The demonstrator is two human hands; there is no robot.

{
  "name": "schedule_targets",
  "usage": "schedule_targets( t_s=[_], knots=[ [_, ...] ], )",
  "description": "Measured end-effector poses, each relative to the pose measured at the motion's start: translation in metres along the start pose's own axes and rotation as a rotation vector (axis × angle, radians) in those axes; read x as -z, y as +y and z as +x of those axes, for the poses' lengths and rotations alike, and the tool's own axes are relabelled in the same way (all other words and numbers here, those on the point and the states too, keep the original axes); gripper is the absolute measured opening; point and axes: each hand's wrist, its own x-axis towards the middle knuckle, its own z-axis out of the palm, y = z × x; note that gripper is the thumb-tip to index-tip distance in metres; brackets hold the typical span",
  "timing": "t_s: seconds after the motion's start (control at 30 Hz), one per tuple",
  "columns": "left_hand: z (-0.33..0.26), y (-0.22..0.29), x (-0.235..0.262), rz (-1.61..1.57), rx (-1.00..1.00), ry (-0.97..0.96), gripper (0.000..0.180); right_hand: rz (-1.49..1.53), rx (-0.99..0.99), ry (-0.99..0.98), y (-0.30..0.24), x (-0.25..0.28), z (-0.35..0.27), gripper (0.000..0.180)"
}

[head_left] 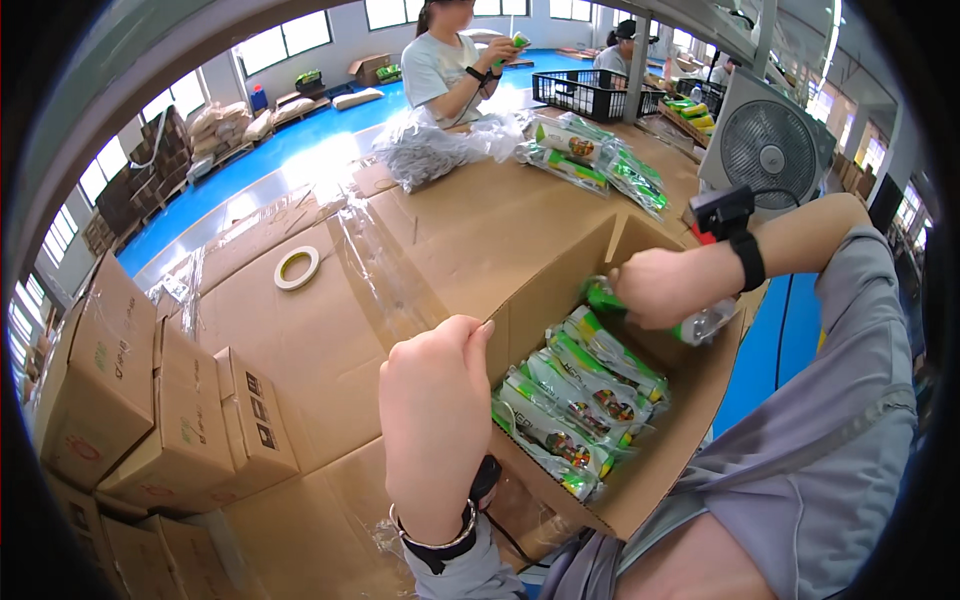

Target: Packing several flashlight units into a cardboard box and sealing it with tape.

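An open cardboard carton [648, 520] stands in front of me, with several green-and-white printed plastic packets [575, 400] lying side by side in it. My left hand [435, 420] is closed at the carton's left wall, thumb and fingers pinched on its edge; the fingertips are partly hidden. Inside the carton's far right part, my right hand [662, 288] is closed around another green packet [707, 322] with clear wrapping. That packet sticks out on both sides of the fist, and its middle is hidden by the fingers.
A tape roll [297, 268] lies on the cardboard-covered table [260, 340]. Closed cartons [110, 380] are stacked at left. Farther off are more packets [590, 155], clear plastic bags [430, 150], a black crate [575, 95] and a fan [768, 150]. A co-worker [445, 70] handles a green item across the table.
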Motion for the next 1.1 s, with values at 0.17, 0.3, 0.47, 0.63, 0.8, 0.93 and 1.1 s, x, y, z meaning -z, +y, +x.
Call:
schedule_targets(
  t_s=[0.17,0.3,0.47,0.63,0.8,0.93,1.1],
  knots=[
    [-0.002,-0.008,0.001,0.001,-0.024,0.01,0.019,0.096,-0.255,-0.02,-0.017,-0.014,0.02,0.056],
    [-0.003,-0.008,0.001,-0.004,-0.059,0.048,0.018,0.049,-0.085,-0.126,-0.007,0.025,0.003,0.06],
    [-0.003,-0.006,0.002,-0.016,0.023,0.017,0.018,0.274,-0.17,-0.758,-0.006,0.04,0.004,0.059],
    [-0.001,0.002,0.002,-0.042,0.087,-0.031,0.02,0.329,-0.114,-0.81,0.002,0.01,0.011,0.058],
    [0.0,0.002,-0.003,-0.083,0.104,-0.013,0.016,0.342,0.03,-0.723,0.006,-0.038,0.014,0.057],
    [0.0,0.001,-0.001,-0.076,0.108,-0.01,0.016,0.414,0.063,-0.829,0.011,-0.05,0.028,0.056],
    [-0.002,-0.004,-0.008,-0.087,0.01,0.05,0.015,0.44,0.088,-0.869,0.01,-0.06,0.034,0.055]
  ],
)
